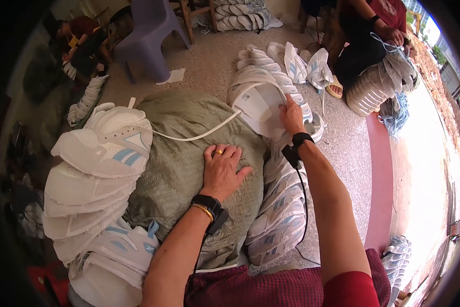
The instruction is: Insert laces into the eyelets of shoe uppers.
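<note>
My left hand (222,171) lies flat with its fingers spread on a bulging green woven sack (184,120) in front of me. My right hand (291,116) grips the edge of a white shoe upper (260,105), thumb inside its opening, at the near end of a stacked row. From that upper a white lace (199,138) runs left across the sack to a white and grey shoe upper (120,140) with blue stripes. This one tops a nested pile of shoe uppers (81,204) at the sack's left side.
More striped shoe uppers (278,220) line the sack's right side. A purple plastic chair (150,33) stands beyond, near a white scrap (172,76) on the floor. At the far right a person (376,30) handles bundled uppers (376,87) with blue laces; another person (81,38) sits far left.
</note>
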{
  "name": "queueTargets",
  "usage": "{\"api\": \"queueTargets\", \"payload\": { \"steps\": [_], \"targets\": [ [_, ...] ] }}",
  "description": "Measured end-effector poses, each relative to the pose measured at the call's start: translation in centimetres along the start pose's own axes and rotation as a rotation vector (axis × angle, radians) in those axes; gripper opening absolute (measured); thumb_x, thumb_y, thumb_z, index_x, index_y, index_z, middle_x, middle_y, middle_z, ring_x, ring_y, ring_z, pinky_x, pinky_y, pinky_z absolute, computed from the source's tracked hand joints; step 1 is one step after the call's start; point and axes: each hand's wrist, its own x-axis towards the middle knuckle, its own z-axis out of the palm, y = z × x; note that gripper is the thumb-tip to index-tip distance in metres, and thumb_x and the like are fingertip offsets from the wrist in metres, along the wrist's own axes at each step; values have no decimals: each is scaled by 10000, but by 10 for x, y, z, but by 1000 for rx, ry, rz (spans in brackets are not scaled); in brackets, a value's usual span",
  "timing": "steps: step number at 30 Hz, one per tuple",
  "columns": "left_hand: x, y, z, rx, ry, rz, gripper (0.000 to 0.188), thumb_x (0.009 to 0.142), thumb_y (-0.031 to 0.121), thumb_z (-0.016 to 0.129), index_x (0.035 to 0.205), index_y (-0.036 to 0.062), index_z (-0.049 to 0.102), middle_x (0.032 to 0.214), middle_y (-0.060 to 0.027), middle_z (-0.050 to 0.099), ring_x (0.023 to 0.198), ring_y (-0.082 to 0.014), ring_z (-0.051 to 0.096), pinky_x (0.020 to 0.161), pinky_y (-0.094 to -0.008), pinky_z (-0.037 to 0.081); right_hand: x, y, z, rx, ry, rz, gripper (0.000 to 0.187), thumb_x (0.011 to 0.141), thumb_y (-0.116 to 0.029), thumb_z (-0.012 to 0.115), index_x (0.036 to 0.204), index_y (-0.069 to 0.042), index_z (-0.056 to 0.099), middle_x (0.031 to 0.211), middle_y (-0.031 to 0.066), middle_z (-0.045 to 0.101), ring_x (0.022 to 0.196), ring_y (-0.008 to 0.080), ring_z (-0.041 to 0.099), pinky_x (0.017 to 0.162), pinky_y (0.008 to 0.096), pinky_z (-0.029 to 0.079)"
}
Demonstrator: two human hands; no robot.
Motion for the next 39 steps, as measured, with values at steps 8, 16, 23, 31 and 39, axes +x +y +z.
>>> {"api": "queueTargets", "payload": {
  "steps": [8,16,23,31,39],
  "targets": [
    [-13,-1,-1,45,-31,-4,551,801,400,691,1208,39,604,1197,-84,578,1187,-249,464,1096,-452,211,-131,52,-95,-12,-294,195,371,863,-173,555,1213,-55,521,1003,292,632,984,465,591,821,488,466],
    [-59,52,8,213,-28,-55,611,841,248,650,1375,38,440,1387,-156,477,1338,-298,373,1109,-472,243,-272,33,-169,133,-217,361,382,855,-102,517,1232,-42,502,984,308,628,970,494,585,820,492,474],
    [-124,121,-42,-257,-622,44,432,821,220,641,1221,57,614,1182,-239,608,1202,-376,518,1017,-448,400,-265,74,-201,-264,-388,381,312,794,-127,505,1064,24,544,948,317,635,906,492,609,800,552,479],
    [-140,138,-50,-390,-583,-17,361,801,206,628,1106,17,669,1005,-205,678,957,-344,638,883,-387,489,-281,96,-266,-586,-99,544,240,831,-155,486,983,23,537,903,285,641,883,451,629,761,519,505],
    [-134,144,-51,-358,-694,66,333,798,181,624,1077,8,681,970,-198,687,902,-350,653,848,-371,502,-250,118,-366,-602,247,646,232,803,-166,515,948,15,516,917,284,638,884,467,621,769,498,501]
  ]
}}
